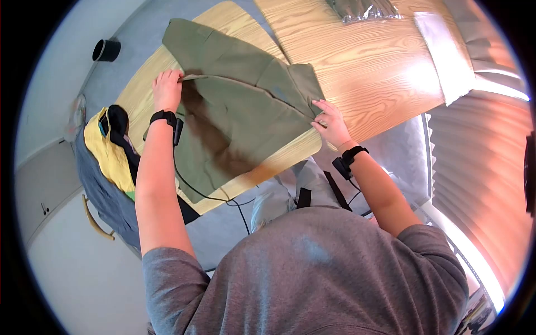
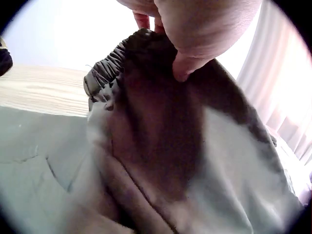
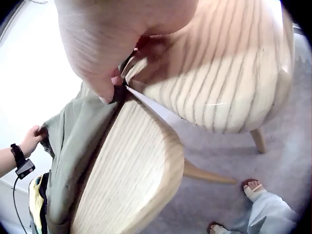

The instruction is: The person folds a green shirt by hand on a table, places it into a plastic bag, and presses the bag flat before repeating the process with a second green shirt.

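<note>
An olive-green garment (image 1: 251,89) with a gathered elastic edge (image 2: 105,73) lies partly on the wooden table, its near layer raised and shaded inside. My left hand (image 1: 167,90) pinches it at the gathered end, the thumb on the near face in the left wrist view and the other fingers mostly hidden behind the cloth. At the opposite end, my right hand (image 1: 333,124) grips the garment's corner between thumb and fingers, beside the gap between two tabletops. The cloth stretches between both hands.
A second wooden tabletop (image 1: 357,72) adjoins on the right, bearing a clear-wrapped package (image 1: 365,10) and a white sheet (image 1: 444,56). Yellow and dark clothes (image 1: 109,162) hang heaped at the left. A black bin (image 1: 106,51) stands beyond. Cables (image 1: 240,209) trail from my wrists.
</note>
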`<action>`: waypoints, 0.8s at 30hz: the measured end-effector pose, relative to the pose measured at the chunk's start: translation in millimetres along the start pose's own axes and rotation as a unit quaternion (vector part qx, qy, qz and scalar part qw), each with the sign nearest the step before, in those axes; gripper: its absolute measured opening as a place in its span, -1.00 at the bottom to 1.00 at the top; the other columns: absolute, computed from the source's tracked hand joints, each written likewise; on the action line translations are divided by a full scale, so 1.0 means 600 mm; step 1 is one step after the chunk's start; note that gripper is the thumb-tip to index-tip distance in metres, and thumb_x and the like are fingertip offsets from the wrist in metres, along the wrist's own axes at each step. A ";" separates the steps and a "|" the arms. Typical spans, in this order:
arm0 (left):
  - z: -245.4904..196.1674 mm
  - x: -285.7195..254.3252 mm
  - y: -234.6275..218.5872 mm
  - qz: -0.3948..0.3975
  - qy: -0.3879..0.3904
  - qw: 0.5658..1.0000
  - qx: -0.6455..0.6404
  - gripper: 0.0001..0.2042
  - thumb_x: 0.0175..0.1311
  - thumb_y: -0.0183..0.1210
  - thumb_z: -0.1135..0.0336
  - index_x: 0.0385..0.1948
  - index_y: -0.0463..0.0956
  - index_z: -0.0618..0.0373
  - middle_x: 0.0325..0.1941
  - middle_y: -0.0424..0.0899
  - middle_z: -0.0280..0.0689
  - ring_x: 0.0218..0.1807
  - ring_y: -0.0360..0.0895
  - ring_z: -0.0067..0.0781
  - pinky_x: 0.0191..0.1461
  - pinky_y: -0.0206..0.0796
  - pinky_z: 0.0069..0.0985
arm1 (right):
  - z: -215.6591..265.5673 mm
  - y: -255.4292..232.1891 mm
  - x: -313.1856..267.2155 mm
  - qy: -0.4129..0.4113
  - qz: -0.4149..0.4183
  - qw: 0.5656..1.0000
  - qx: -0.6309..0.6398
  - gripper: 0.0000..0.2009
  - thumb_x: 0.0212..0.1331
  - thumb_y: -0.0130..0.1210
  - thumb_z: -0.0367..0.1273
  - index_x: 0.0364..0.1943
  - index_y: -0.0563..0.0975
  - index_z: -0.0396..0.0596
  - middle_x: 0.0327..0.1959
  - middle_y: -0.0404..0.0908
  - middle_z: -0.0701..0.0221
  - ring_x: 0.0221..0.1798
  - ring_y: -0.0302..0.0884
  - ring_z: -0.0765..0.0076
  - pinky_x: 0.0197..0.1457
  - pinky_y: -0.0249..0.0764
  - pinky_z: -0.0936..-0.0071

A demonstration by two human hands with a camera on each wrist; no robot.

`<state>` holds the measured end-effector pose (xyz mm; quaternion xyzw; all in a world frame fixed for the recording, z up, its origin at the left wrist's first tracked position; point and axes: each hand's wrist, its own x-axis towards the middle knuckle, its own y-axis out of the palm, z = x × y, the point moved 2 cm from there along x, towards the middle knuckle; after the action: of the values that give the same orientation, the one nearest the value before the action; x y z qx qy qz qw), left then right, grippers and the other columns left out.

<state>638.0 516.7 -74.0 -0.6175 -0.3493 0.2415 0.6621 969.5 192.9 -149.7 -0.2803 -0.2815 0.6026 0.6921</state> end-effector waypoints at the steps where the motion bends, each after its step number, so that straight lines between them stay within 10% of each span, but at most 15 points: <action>1: -0.001 -0.013 -0.011 -0.001 0.005 1.000 -0.009 -0.82 -0.02 0.16 0.46 -0.35 0.49 -0.04 -0.34 0.51 -0.35 -0.12 0.44 -0.25 0.06 0.21 -0.25 | 0.000 0.002 0.000 -0.002 -0.010 1.000 -0.007 -0.88 -0.15 0.28 -0.40 -0.58 0.54 -0.04 0.19 0.43 0.49 0.30 0.23 0.19 0.26 0.17 0.19; 10: -0.012 -0.268 -0.158 -0.040 0.074 0.996 0.035 -0.77 -0.06 0.07 0.49 -0.31 0.50 -0.02 -0.40 0.48 -0.34 -0.24 0.44 -0.29 -0.06 0.21 -0.31 | 0.017 0.012 0.000 -0.001 -0.039 0.997 -0.069 -0.84 -0.21 0.20 -0.49 -0.62 0.40 -0.05 0.20 0.41 0.46 0.30 0.24 0.18 0.22 0.24 0.18; 16: -0.083 -0.521 -0.085 0.104 0.004 0.993 -0.061 -0.79 -0.06 0.07 0.47 -0.33 0.47 0.00 -0.37 0.47 -0.34 -0.19 0.43 -0.30 -0.03 0.18 -0.28 | 0.028 0.013 0.000 -0.007 -0.035 0.994 -0.102 -0.86 -0.22 0.15 -0.51 -0.61 0.39 -0.06 0.22 0.39 0.44 0.32 0.21 0.16 0.25 0.22 0.20; 24: -0.097 -0.511 -0.059 0.053 -0.075 0.995 -0.047 -0.82 -0.06 0.02 0.52 -0.39 0.44 0.00 -0.42 0.43 -0.35 -0.26 0.39 -0.27 -0.13 0.17 -0.30 | 0.027 0.013 0.003 -0.031 -0.004 0.993 -0.115 -0.88 -0.20 0.13 -0.50 -0.61 0.39 -0.11 0.24 0.36 0.33 0.32 0.19 0.05 0.27 0.20 0.17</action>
<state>482.2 244.3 -89.1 -0.6459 -0.3752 0.3052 0.5907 952.7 196.3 -144.6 -0.3380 -0.3716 0.5720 0.6485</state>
